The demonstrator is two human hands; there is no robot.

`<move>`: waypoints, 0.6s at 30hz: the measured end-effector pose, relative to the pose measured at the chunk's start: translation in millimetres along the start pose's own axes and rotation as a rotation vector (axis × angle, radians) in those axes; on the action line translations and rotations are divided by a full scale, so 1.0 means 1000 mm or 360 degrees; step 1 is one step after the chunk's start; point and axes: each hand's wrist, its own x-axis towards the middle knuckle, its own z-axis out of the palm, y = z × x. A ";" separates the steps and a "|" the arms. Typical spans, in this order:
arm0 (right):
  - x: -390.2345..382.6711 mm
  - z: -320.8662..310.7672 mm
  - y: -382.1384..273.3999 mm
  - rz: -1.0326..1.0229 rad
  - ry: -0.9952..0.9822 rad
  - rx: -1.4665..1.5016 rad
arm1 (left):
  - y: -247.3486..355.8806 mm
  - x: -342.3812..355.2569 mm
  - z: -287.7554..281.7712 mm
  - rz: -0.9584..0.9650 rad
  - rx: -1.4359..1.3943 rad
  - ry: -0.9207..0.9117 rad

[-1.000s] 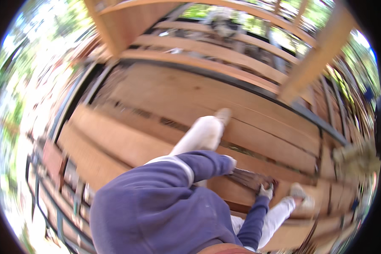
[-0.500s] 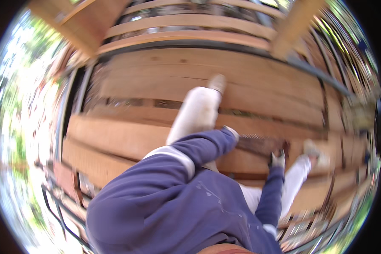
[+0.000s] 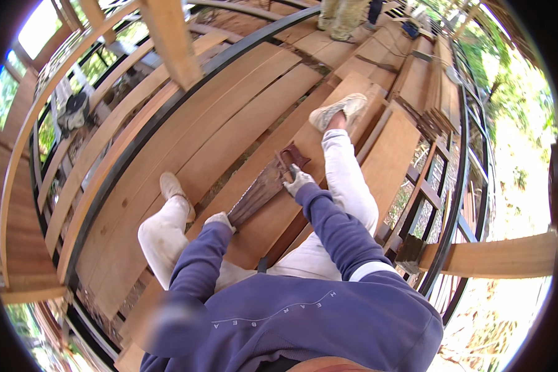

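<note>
A hand saw (image 3: 260,189) with a dark reddish handle and a long, brownish toothed blade lies diagonally in front of me, just over the wooden boards (image 3: 266,235). My left hand (image 3: 220,221), in a light glove, is closed on the far left end of the blade. My right hand (image 3: 297,182), also gloved, grips the saw at the handle end. My legs are spread apart on the boards to either side of it.
A black metal rail (image 3: 118,173) and wooden railings (image 3: 96,130) curve along my left. Stacked planks (image 3: 428,87) lie ahead right, beside an open metal frame (image 3: 459,204). A person in camouflage trousers (image 3: 344,22) stands at the top, near another person's dark-clad leg (image 3: 374,12).
My view has swung round: the railings moved from the top to the left and the other person came into view at the top. Both hands still hold the saw.
</note>
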 end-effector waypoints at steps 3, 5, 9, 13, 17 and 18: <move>0.003 0.000 0.002 0.0008 -0.0041 -0.0030 | 0.007 -0.006 -0.006 -0.0004 0.0039 0.0047; 0.005 0.007 0.008 -0.0050 0.0047 0.0059 | 0.009 -0.003 -0.004 -0.0007 0.0050 0.0059; 0.002 -0.001 0.000 -0.0009 -0.0034 0.0049 | 0.010 -0.007 0.002 0.0031 0.0064 0.0173; 0.008 0.004 0.009 -0.0012 -0.0047 0.0041 | 0.016 -0.007 0.000 0.0022 0.0074 0.0143; 0.009 0.009 0.010 -0.0018 -0.0068 0.0012 | 0.014 -0.001 0.006 0.0033 0.0125 0.0142; 0.010 0.009 0.012 -0.0019 -0.0072 0.0000 | 0.015 0.000 0.006 0.0044 0.0155 0.0149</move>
